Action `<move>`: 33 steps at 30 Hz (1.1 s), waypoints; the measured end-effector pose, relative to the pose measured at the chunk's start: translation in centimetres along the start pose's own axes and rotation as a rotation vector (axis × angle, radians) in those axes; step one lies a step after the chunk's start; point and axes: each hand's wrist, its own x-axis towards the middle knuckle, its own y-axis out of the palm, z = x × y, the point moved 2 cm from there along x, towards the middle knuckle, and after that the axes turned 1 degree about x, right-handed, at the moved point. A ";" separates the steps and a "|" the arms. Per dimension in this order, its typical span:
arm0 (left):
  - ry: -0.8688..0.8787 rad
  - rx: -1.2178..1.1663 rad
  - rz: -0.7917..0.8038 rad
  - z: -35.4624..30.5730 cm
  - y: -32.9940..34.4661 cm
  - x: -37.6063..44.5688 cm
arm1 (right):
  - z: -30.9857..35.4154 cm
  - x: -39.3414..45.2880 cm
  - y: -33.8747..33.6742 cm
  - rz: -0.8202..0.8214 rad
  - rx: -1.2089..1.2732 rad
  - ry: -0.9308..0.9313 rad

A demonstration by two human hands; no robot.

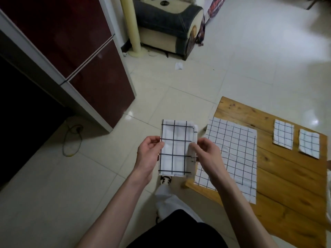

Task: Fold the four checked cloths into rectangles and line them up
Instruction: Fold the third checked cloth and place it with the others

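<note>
I hold a folded white cloth with black checks (176,149) in the air over the floor, left of the wooden table (286,176). My left hand (147,156) pinches its left edge and my right hand (206,151) pinches its right edge. A larger checked cloth (232,156) lies flat and unfolded on the table's near left part. Two small folded checked cloths lie side by side at the table's far right, one (283,134) to the left of the other (309,145).
A dark red cabinet (80,59) stands at the left, with a cable (71,140) on the tiled floor beside it. An armchair (170,27) and a pale post (130,25) stand at the back. My leg and shoe (165,181) are below the held cloth.
</note>
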 end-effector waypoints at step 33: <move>0.075 0.323 0.542 -24.7 20.7 43.1 | 14.4 39.1 -2.6 -0.562 0.297 0.112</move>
